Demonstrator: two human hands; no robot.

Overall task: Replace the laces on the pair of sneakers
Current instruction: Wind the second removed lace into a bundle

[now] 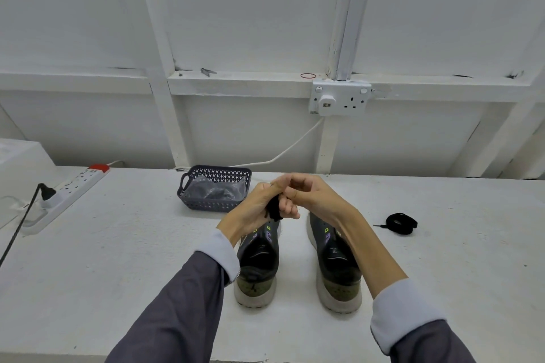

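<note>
Two dark sneakers with white soles stand side by side on the white table, heels toward me: the left sneaker (257, 265) and the right sneaker (337, 268). Neither shows a lace in its eyelets. Above their toes my left hand (253, 209) grips a bundle of black lace (273, 209). My right hand (306, 194) is curled against it, fingers pinching the same bundle at its top. A second black lace (400, 223) lies coiled on the table to the right of the shoes.
A dark plastic basket (188, 186) holding clear bags with dark contents sits behind the shoes. A white power strip (70, 191) with a black plug lies at far left. A wall socket (339, 99) and its white cable are behind the table.
</note>
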